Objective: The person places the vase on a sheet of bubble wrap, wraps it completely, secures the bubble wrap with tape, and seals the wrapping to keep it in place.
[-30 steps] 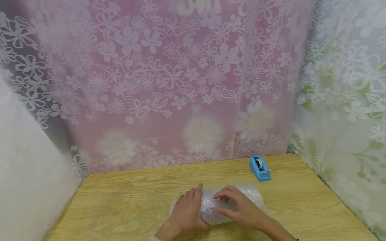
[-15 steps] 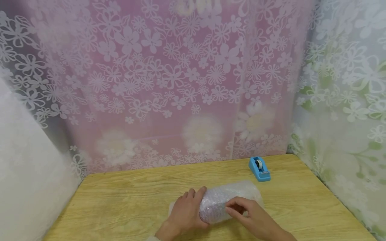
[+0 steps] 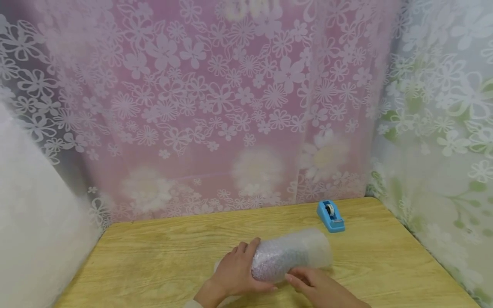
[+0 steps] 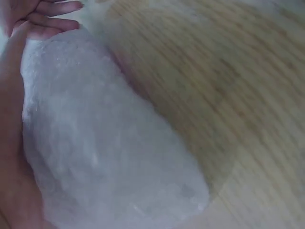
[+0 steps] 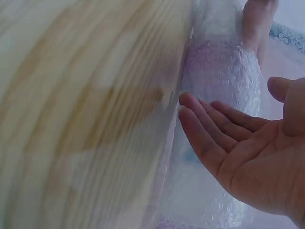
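Observation:
A roll-shaped bundle in clear bubble wrap (image 3: 296, 250) lies on the table, tilted up to the right in the head view. Something purplish and bluish shows faintly through the wrap; its kind is hidden. My left hand (image 3: 236, 273) grips the bundle's left end, fingers over the top and thumb along the near side. My right hand (image 3: 325, 288) is at the bundle's near side. In the right wrist view the right hand (image 5: 252, 148) has its fingers extended against the bubble wrap (image 5: 219, 71), thumb apart. The left wrist view shows the bundle (image 4: 105, 133) large and blurred.
A blue tape dispenser (image 3: 331, 217) with a roll of tape stands at the table's far right. The wood-grain table (image 3: 161, 250) ends at a pink floral curtain (image 3: 219, 102). Floral sheeting (image 3: 435, 149) hangs at the right, white sheeting (image 3: 34, 214) at the left.
My right hand has moved from the top of the bundle down to its near side. The bundle's right end has shifted slightly away and left. The left hand keeps its grip.

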### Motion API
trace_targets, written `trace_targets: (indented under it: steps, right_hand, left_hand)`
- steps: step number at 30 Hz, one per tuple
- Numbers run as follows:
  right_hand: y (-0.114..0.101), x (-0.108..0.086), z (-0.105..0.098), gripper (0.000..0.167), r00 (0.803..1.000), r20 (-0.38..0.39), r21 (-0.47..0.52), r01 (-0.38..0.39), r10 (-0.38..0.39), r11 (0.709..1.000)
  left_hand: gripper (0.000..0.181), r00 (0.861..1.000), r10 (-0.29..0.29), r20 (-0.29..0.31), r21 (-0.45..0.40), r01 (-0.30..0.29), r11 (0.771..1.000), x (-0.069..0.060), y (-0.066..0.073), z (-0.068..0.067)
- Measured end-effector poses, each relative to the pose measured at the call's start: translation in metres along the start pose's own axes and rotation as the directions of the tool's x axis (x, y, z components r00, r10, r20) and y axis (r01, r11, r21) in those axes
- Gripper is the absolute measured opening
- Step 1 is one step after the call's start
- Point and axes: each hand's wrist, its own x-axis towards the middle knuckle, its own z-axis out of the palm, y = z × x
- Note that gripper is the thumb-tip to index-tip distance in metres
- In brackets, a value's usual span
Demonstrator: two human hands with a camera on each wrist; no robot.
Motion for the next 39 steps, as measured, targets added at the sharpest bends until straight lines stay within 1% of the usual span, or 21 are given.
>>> trace_targets:
  steps: [2,5,7,10,13,18,22,24,26,28,30,33,36,38,39]
  right_hand:
    - [-0.002,0.001,0.001,0.046,1.0,0.002,0.023,-0.012,0.012,1.0]
    - [-0.003,0.001,0.002,0.05,1.0,0.011,0.058,-0.017,0.017,0.998]
    - [-0.004,0.001,0.003,0.05,1.0,0.01,0.068,-0.022,0.022,0.997]
    - [-0.005,0.002,0.004,0.052,0.999,0.008,0.082,-0.045,0.044,0.996]
    - [-0.005,0.003,0.004,0.056,0.998,0.005,0.086,-0.064,0.063,0.994]
    - [-0.006,0.005,0.005,0.06,0.997,0.002,0.086,-0.071,0.071,0.994]
    - [-0.008,0.005,0.005,0.062,0.997,0.0,0.091,-0.078,0.078,0.993]
    - [-0.009,0.006,0.005,0.063,0.997,-0.004,0.094,-0.079,0.08,0.992]
    - [-0.011,0.006,0.005,0.065,0.996,-0.007,0.099,-0.086,0.087,0.991]
    - [-0.012,0.007,0.005,0.066,0.996,-0.009,0.107,-0.088,0.089,0.99]
    - [-0.013,0.008,0.006,0.068,0.996,-0.012,0.115,-0.09,0.092,0.989]
    - [-0.014,0.01,0.008,0.071,0.996,-0.025,0.122,-0.087,0.09,0.989]
    - [-0.014,0.012,0.009,0.073,0.995,-0.038,0.151,-0.085,0.092,0.985]
    - [-0.014,0.015,0.01,0.074,0.996,-0.04,0.18,-0.074,0.082,0.981]
    - [-0.014,0.016,0.011,0.075,0.996,-0.041,0.196,-0.073,0.082,0.978]
  left_hand:
    - [0.103,0.999,-0.024,0.039,-0.06,0.027,0.998,0.0,0.0,-0.003]
    - [0.09,0.993,-0.057,0.103,-0.133,0.071,0.989,0.001,0.001,-0.007]
    - [0.083,0.989,-0.068,0.134,-0.165,0.09,0.982,0.002,0.001,-0.009]
    - [0.076,0.984,-0.067,0.167,-0.209,0.101,0.973,0.002,0.0,-0.011]
    - [0.073,0.98,-0.072,0.184,-0.244,0.117,0.963,0.002,0.0,-0.013]
    - [0.074,0.978,-0.083,0.189,-0.261,0.131,0.956,0.002,-0.001,-0.014]
    - [0.071,0.979,-0.062,0.197,-0.286,0.117,0.951,0.003,-0.001,-0.016]
    - [0.067,0.976,-0.052,0.21,-0.318,0.119,0.941,0.004,-0.002,-0.019]
    - [0.065,0.972,-0.042,0.229,-0.369,0.127,0.921,0.004,-0.003,-0.022]
    - [0.062,0.971,-0.035,0.237,-0.429,0.137,0.893,0.005,-0.004,-0.023]
    - [0.059,0.973,-0.025,0.231,-0.498,0.14,0.856,0.006,-0.005,-0.023]
    - [0.051,0.975,-0.024,0.22,-0.575,0.15,0.804,0.007,-0.006,-0.021]
    - [0.046,0.974,-0.046,0.223,-0.624,0.179,0.761,0.008,-0.006,-0.02]
    - [0.046,0.972,-0.057,0.229,-0.641,0.195,0.743,0.007,-0.006,-0.02]
    - [0.046,0.972,-0.064,0.225,-0.641,0.197,0.742,0.007,-0.007,-0.02]
